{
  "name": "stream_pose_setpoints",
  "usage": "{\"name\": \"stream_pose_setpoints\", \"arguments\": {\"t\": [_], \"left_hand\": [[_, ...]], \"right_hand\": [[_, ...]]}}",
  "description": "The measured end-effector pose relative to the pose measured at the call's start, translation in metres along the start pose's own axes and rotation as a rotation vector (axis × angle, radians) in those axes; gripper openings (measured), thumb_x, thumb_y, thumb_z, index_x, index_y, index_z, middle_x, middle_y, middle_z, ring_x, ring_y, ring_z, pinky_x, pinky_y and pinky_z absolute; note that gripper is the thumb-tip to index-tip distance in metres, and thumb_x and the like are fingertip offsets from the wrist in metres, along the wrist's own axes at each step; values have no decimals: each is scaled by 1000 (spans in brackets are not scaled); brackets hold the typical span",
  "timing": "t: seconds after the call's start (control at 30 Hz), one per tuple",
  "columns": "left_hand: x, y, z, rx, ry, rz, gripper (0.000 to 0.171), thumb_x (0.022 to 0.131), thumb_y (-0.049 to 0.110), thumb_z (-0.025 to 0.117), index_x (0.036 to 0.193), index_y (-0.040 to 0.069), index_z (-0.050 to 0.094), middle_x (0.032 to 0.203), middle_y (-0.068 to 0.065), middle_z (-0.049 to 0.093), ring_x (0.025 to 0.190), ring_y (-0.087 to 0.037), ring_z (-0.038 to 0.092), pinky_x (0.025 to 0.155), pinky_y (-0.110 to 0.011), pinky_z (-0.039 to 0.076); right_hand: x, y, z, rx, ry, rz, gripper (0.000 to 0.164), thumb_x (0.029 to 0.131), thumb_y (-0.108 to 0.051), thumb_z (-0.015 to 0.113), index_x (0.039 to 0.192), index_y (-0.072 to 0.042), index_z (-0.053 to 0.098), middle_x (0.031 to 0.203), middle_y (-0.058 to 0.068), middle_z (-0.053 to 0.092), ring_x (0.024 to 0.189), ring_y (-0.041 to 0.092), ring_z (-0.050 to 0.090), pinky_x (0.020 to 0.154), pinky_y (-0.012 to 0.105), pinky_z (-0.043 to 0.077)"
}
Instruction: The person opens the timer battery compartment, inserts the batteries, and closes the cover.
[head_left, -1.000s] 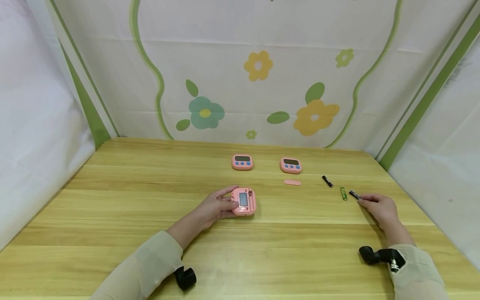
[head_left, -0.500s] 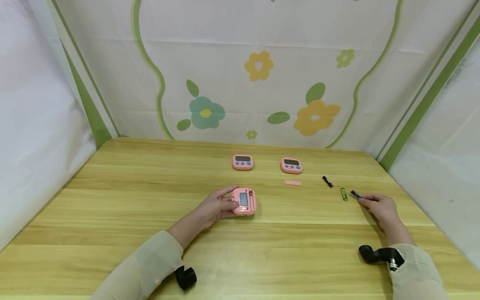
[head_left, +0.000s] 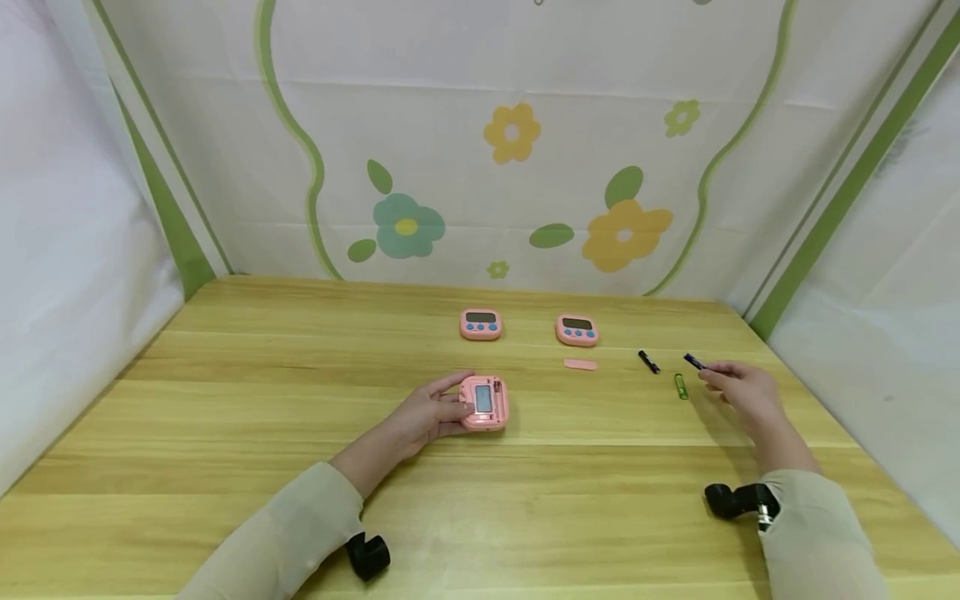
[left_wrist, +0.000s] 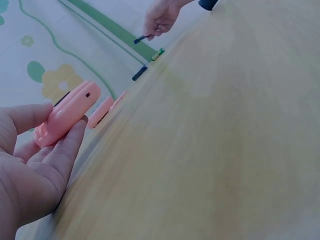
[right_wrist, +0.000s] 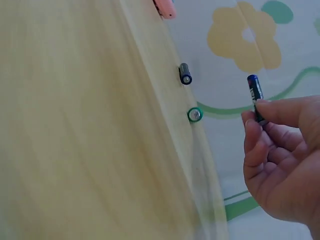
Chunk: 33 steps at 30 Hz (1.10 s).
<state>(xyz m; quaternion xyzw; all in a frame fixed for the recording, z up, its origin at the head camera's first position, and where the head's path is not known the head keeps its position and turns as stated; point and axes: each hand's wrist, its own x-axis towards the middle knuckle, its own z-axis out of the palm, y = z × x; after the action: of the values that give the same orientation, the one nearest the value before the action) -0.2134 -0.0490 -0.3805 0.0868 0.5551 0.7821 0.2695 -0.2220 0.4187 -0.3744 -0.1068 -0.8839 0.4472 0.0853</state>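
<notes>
In the head view my left hand (head_left: 422, 417) holds a pink timer (head_left: 491, 414) with its back up, the battery slot uncovered at its right side. The left wrist view shows that timer (left_wrist: 67, 115) pinched between thumb and fingers. My right hand (head_left: 746, 398) pinches a dark battery (head_left: 693, 361) between thumb and fingertips, lifted off the table. Its blue-topped end (right_wrist: 254, 86) sticks up past the thumb in the right wrist view. Below and left of this hand a green battery (head_left: 681, 387) and a second dark battery (head_left: 648, 362) lie on the table.
Two pink timers, one at centre back (head_left: 481, 324) and one to its right (head_left: 577, 330), lie with screens and blue buttons up. A pink battery cover (head_left: 581, 364) lies before the right one. A flowered curtain (head_left: 510, 192) borders the wooden table's (head_left: 285, 383) far edge.
My right hand has lifted the dark battery off the table, moving it up and slightly left. The left hand keeps its hold on the timer with hardly any movement.
</notes>
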Motion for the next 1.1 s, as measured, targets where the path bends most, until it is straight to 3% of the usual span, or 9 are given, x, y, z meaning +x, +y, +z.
{"name": "stream_pose_setpoints", "arguments": {"t": [0.17,0.3,0.57,0.67,0.77,0.83,0.93,1.1], "left_hand": [[0,0,0,-1,-2,0,63,80,-3,56,135,7,28,115,-23,48,90,-25,56,77,-36,47],[0,-1,-1,-14,-1,-6,63,80,-3,57,135,8,28,117,-23,46,93,-26,55,78,-37,46],[0,-3,-2,-27,-1,-6,63,80,-4,56,135,9,29,123,-23,41,97,-28,53,79,-37,45],[0,-2,-2,-22,-1,-6,63,80,-3,56,135,8,29,122,-23,42,97,-28,53,79,-37,45],[1,-2,-2,-17,-8,-4,63,80,-2,57,135,8,28,121,-23,44,96,-27,53,79,-37,46],[1,-2,-2,-15,-10,-3,63,80,-2,57,135,8,28,120,-23,45,95,-26,54,78,-37,46],[2,-2,-2,-21,-8,-6,63,80,-3,57,135,9,29,118,-22,46,94,-26,54,78,-37,46],[2,-2,-2,-19,-7,-7,63,79,-3,57,135,8,29,118,-23,46,93,-26,55,78,-37,46]], "right_hand": [[23,12,16,16,21,-30,55,75,-50,56,108,-6,55,94,2,57,79,12,54,52,13,43],[33,6,34,75,22,-41,57,73,-51,58,108,-6,54,99,8,55,83,17,53,53,13,43],[11,-65,59,229,-67,-73,35,78,-31,63,101,-4,60,90,6,57,82,21,53,66,32,44],[5,-86,67,270,-92,-91,30,79,-25,63,99,-3,60,88,10,58,80,24,53,65,34,44],[1,-101,76,284,-83,-104,28,80,-21,63,98,-1,59,87,11,59,76,22,54,60,29,46],[-8,-119,81,234,-81,-107,33,82,-23,60,101,3,56,89,11,58,79,24,53,62,28,46],[-9,-126,88,264,-89,-112,32,82,-20,59,101,5,55,85,6,59,75,17,54,59,22,45],[-12,-133,98,294,-119,-108,33,82,-19,60,102,6,55,82,1,57,74,15,54,60,23,45]]}}
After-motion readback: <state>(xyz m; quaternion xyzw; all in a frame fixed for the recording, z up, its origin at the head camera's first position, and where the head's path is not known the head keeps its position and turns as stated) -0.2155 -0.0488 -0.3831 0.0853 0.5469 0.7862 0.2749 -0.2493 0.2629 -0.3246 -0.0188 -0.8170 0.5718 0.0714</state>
